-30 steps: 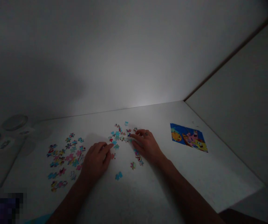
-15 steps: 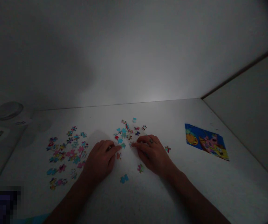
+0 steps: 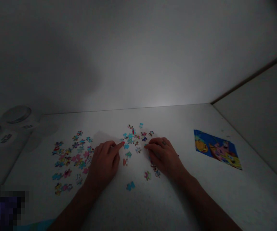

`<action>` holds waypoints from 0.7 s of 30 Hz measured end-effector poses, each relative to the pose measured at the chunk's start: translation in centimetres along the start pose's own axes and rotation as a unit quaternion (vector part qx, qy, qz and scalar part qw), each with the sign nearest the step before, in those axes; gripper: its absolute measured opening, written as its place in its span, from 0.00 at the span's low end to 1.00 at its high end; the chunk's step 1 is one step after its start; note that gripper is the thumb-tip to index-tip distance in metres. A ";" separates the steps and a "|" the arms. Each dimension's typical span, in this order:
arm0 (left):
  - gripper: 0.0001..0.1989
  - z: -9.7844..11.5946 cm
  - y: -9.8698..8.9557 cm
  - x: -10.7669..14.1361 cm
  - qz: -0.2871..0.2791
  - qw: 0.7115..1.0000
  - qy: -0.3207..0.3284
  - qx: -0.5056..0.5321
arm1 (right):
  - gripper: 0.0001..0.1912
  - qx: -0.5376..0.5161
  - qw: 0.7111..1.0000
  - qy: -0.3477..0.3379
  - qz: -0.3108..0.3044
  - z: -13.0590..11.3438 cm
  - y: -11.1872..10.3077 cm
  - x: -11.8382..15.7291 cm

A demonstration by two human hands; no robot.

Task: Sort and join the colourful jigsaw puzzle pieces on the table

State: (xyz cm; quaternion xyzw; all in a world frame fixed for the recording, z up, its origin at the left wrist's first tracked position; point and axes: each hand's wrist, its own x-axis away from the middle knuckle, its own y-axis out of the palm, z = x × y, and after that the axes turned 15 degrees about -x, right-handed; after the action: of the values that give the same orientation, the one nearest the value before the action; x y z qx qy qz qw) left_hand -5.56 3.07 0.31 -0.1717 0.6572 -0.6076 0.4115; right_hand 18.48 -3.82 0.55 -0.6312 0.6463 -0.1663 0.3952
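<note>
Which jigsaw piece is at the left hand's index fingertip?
The small red jigsaw piece, right at the index fingertip of the left hand. It's the one showing red there; the blue jigsaw piece just beside it lies clear of the finger.

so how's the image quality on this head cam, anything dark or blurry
in the head view it's dim overall, with a pale glow on the grey wall above the white table top; the left hand and right hand look dark and soft-edged; the small multicoloured jigsaw pieces lose fine detail; a pixelated purple patch covers the bottom-left corner
</note>
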 end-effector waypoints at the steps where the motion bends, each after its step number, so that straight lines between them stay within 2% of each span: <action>1: 0.18 0.0 0.0 0.0 -0.008 1.000 -0.008 -0.006 | 0.12 -0.001 1.000 0.001 -0.005 0.0 0.0 0.0; 5: 0.19 0.2 0.1 0.0 -0.025 1.000 -0.004 -0.003 | 0.12 -0.001 1.000 0.002 -0.020 -0.2 0.0 0.0; 17: 0.15 0.1 0.1 0.0 0.003 0.998 -0.063 0.006 | 0.12 -0.016 1.000 -0.010 -0.012 -0.4 0.2 -0.1; 21: 0.16 0.2 0.1 -0.1 -0.014 0.998 -0.053 -0.006 | 0.12 -0.017 1.000 -0.007 -0.015 -0.4 0.1 -0.1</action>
State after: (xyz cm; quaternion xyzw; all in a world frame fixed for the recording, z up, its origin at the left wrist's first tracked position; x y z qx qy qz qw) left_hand -5.35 2.98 0.27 -0.2159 0.6357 -0.5994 0.4359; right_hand 18.08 -3.85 0.72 -0.6489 0.6364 -0.1568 0.3866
